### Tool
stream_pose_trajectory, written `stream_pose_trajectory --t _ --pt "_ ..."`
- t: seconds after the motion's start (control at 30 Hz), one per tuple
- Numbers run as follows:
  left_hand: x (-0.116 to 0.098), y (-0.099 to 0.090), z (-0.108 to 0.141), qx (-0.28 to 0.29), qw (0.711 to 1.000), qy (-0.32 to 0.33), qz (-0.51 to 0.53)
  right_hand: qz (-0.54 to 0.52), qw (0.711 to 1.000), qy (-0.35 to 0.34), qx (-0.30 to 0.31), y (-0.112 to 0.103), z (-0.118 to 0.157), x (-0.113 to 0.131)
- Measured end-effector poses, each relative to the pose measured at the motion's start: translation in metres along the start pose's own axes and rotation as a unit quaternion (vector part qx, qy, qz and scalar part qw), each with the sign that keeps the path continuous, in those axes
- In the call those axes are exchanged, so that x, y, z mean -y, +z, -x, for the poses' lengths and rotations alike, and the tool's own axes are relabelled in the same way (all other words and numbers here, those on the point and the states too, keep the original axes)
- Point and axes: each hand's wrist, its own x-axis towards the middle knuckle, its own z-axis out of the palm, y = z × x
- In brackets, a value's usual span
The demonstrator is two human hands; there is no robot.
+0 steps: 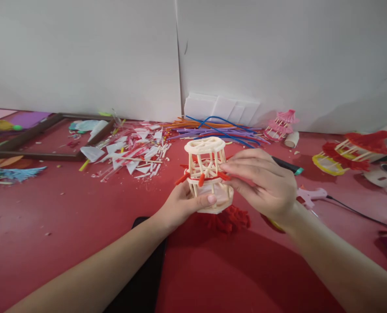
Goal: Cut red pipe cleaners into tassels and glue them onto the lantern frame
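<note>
A small cream two-tier tower model point(208, 146) stands upright in my left hand point(183, 204), whose fingers wrap round its lower tier with the thumb across the front. Short red fuzzy pieces point(201, 179) stick out around its middle ring. My right hand point(263, 180) is at the tower's right side, its fingertips pressed together at the ring beside a red piece; the fingers partly hide what they grip. Beneath the tower, a heap of red fuzzy pieces point(231, 219) lies on the red table point(66, 234).
Behind are paper and stick scraps point(141, 152), pipe cleaners point(213, 129) and a pink tower point(283, 124). A brown frame point(33, 155) lies left. Rightward are a pink glue gun point(311, 195) with cable and a red-and-yellow model point(353, 150). A black flat object point(141, 269) lies under my left forearm.
</note>
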Motion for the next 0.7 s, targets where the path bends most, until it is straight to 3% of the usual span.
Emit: stream_pose_trajectory --t 0.2,0.37,0.7 --pt "0.0005 0.0 0.0003 0.014 1.0 -0.016 0.002 0.001 0.999 -0.038 -0.012 -0.0017 0.0044 -0.0013" --pt "-0.0003 -0.0004 -0.0002 0.042 0.999 -0.015 -0.001 -0.006 0.998 -0.057 0.013 -0.0052 0.0052 -0.0006" --pt "-0.0024 0.0001 0.0005 0.017 1.0 -0.004 -0.009 -0.018 0.998 -0.057 0.0 -0.0034 0.0031 -0.0029"
